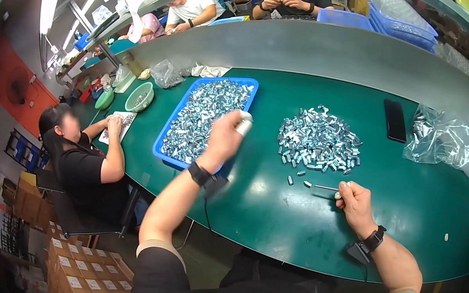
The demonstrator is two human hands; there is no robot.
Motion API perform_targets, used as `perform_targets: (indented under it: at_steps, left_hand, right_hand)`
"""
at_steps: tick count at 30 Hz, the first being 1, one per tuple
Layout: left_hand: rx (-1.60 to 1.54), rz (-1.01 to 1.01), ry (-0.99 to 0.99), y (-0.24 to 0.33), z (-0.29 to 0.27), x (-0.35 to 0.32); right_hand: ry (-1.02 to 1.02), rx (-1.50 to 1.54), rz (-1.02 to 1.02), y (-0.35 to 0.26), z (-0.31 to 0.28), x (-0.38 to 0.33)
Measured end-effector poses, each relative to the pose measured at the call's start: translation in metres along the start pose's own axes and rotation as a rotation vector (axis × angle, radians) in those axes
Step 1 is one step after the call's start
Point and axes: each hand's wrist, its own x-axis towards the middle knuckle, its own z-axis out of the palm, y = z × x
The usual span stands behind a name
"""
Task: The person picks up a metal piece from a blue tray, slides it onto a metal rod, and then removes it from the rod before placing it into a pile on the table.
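Observation:
My left hand (227, 134) is raised over the edge of a blue tray (179, 103) heaped with small silvery metal parts; its fingers are closed around a small pale object, blurred by motion. My right hand (355, 201) rests on the green table (266, 213), fingers closed on a thin metal rod (326, 187) that points left. Just beyond it lies a loose pile of the same silvery parts (318, 139), with a few strays near the rod. Both wrists wear black bands.
A black phone (394, 120) and a crumpled clear plastic bag (447, 141) lie to the right. A person in black sits at the left, hands on a white sheet. A green bowl (139, 98), more bags, blue crates and people behind a grey divider are farther back. Cardboard boxes stand lower left.

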Motion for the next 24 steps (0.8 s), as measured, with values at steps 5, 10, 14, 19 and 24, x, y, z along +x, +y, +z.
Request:
perform_targets:
  at_steps: [5, 10, 14, 19, 24]
  left_hand:
    - [0.605, -0.006, 0.082, -0.058, -0.043, 0.058]
    - [0.465, 0.193, -0.063, -0.030, 0.007, 0.058]
    - [0.264, 0.234, -0.349, -0.002, 0.063, 0.067]
    - [0.295, 0.291, -0.481, -0.011, 0.089, 0.091]
    - [0.307, 0.336, -0.529, -0.016, 0.090, 0.094]
  right_hand:
    - [-0.027, -0.032, -0.016, 0.000, -0.003, -0.004]
    - [-0.036, -0.037, -0.009, -0.003, 0.000, 0.002]
    - [-0.028, -0.026, -0.003, -0.002, -0.005, 0.003]
    - [-0.056, -0.031, 0.010, -0.002, -0.001, 0.000]
    - [-0.075, -0.036, -0.001, -0.002, -0.003, 0.000]
